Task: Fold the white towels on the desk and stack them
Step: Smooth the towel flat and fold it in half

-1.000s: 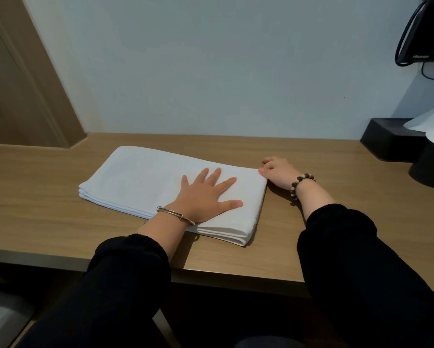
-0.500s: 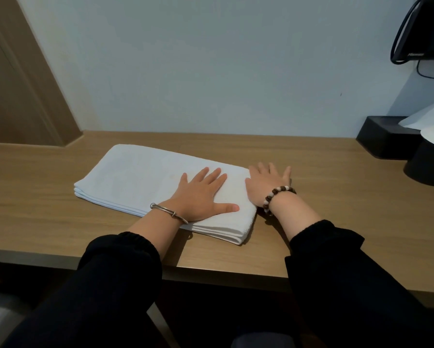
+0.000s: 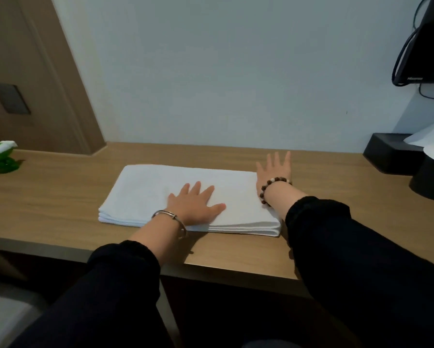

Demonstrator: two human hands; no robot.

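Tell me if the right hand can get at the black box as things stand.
Probably yes: the right hand lies flat at the right end of the towel, and only bare desk shows between it and the black box.

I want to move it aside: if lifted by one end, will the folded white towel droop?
Probably yes: the towel is soft cloth in loose layers, visible at its near edge. Pushed on the smooth desk, it likely slides, though layers may shift.

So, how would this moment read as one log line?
left hand: flat on folded towels | right hand: flat at their right edge
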